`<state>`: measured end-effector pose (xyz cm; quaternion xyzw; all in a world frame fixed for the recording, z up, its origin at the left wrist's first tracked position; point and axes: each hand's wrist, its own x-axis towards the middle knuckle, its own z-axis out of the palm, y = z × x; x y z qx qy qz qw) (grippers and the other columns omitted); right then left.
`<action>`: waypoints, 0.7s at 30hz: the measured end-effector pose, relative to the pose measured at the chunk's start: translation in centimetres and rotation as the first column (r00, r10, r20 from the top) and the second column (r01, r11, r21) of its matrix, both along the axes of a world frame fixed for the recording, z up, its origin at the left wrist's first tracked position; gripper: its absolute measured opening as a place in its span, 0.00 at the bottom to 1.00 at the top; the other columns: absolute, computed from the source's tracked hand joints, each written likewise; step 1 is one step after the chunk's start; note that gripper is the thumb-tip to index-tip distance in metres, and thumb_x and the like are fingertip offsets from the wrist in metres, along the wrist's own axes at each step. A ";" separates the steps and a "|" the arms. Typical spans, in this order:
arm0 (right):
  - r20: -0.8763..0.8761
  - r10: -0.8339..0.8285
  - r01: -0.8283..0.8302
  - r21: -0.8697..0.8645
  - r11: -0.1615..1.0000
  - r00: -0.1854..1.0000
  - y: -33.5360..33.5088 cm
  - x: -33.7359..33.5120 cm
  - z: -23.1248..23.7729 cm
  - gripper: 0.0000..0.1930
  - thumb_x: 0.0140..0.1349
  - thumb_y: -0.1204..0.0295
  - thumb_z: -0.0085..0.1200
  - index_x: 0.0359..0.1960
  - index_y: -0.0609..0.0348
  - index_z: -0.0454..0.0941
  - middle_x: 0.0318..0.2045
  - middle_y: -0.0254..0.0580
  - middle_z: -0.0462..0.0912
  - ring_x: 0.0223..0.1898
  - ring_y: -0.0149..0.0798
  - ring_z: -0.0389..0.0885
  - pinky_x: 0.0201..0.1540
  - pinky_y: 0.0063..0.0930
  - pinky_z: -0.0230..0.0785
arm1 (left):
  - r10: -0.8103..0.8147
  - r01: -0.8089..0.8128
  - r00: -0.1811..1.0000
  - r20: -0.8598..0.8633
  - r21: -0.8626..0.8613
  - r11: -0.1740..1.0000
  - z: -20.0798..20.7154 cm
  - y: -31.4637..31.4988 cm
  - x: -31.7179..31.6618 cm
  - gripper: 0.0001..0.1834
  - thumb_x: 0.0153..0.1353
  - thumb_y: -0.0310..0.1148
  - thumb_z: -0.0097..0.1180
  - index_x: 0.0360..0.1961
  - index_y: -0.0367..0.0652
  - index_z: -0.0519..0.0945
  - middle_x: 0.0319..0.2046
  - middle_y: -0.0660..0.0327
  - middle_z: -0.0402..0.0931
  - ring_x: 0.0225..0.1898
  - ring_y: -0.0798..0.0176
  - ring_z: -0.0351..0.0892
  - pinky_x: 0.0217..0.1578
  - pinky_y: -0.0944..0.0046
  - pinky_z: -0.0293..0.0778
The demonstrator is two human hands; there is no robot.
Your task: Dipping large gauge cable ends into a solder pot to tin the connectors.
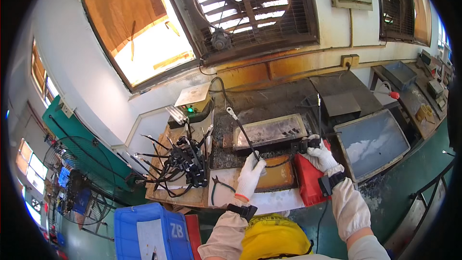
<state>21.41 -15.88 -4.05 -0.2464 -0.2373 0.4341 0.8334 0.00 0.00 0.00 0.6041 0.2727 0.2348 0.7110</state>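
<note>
What the gloved right hand point(320, 156) closes on at centre right is too small to tell. The gloved left hand point(250, 175), wrist bent upward, grips a black cable point(244, 135) with a metal tip, slanting up-left over the metal tray point(269, 131) on the table point(279, 97).

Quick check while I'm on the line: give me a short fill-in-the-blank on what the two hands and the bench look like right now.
1. Both hands wear ____ gloves.
2. The left hand grips a black ____ with a metal end.
3. The right hand rests by the ____ box.
4. Left of the tray lies a pile of black ____.

Missing: white; cable; red; cables
</note>
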 end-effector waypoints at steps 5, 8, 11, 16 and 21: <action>-0.084 -0.021 0.021 0.001 1.000 0.996 -0.1 0.0 1.0 0.22 0.53 0.86 0.48 0.50 0.55 0.62 0.46 0.41 0.70 0.51 0.43 0.72 0.56 0.43 0.67 | 0.483 -0.337 0.875 -0.002 0.716 0.612 1.5 -2.2 0.4 0.26 0.57 0.30 0.56 0.57 0.39 0.65 0.41 0.54 0.71 0.34 0.62 0.75 0.40 0.65 0.72; -0.065 -0.010 0.013 0.055 0.998 0.998 0.2 0.1 0.4 0.22 0.53 0.85 0.48 0.51 0.54 0.62 0.47 0.42 0.70 0.52 0.44 0.71 0.59 0.47 0.63 | 0.224 -0.297 0.948 0.227 0.882 0.366 3.0 -2.9 1.9 0.18 0.53 0.27 0.57 0.47 0.41 0.74 0.37 0.54 0.73 0.36 0.57 0.76 0.38 0.61 0.72; -0.059 -0.053 0.053 0.007 0.999 0.997 -0.1 -0.5 1.1 0.22 0.54 0.83 0.49 0.51 0.54 0.63 0.48 0.42 0.70 0.51 0.43 0.71 0.56 0.47 0.66 | 0.136 -0.130 0.988 0.079 0.895 0.427 3.6 -4.5 4.5 0.18 0.52 0.32 0.58 0.46 0.45 0.74 0.36 0.54 0.73 0.37 0.50 0.75 0.38 0.57 0.73; -0.071 -0.046 0.045 -0.011 0.999 0.996 -0.7 -0.1 0.7 0.22 0.54 0.83 0.51 0.51 0.53 0.65 0.45 0.40 0.72 0.48 0.41 0.73 0.54 0.41 0.69 | 0.149 0.225 0.924 -0.353 0.814 0.535 3.5 -5.3 8.9 0.26 0.54 0.49 0.53 0.52 0.51 0.69 0.42 0.50 0.71 0.42 0.43 0.74 0.42 0.48 0.71; -0.021 0.004 -0.004 -0.015 1.000 1.000 -0.7 0.0 -0.5 0.23 0.53 0.81 0.54 0.51 0.53 0.64 0.45 0.39 0.72 0.48 0.40 0.73 0.55 0.41 0.68 | 0.042 0.282 0.919 -0.392 0.728 0.625 2.7 -4.9 10.0 0.22 0.54 0.49 0.53 0.45 0.48 0.72 0.41 0.50 0.73 0.43 0.43 0.74 0.42 0.49 0.71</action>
